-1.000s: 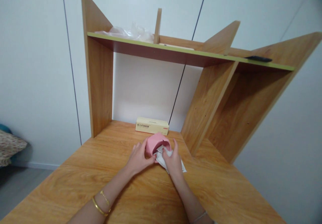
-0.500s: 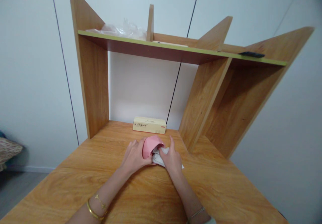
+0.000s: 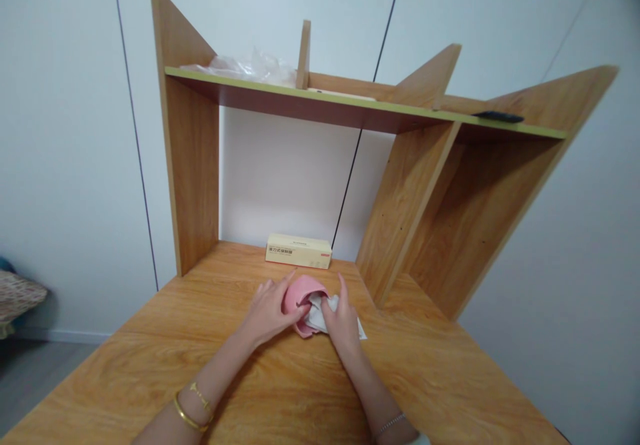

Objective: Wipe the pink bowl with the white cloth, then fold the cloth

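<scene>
A pink bowl-like container (image 3: 301,288) is tipped on its side above the wooden desk, its opening turned to the right and its rim uneven. My left hand (image 3: 269,308) grips it from the left, with the thumb at the opening. A white cloth or tissue (image 3: 317,315) is bunched partly inside the opening, and one corner sticks out to the right under my other hand. My right hand (image 3: 343,318) is closed on this white cloth, with the thumb pressed into it and the index finger raised. The fingertips beneath the cloth are hidden.
A cream cling-film box (image 3: 299,252) sits at the back of the desk (image 3: 280,392), just beyond the container. A wooden shelf unit (image 3: 195,185) rises behind, with a plastic bag (image 3: 255,66) and a flat dark object (image 3: 499,116) on its upper board.
The pink container has turned slightly, so its lower rim now shows below the cloth. My left thumb has come to the opening. The view has shifted a little.
</scene>
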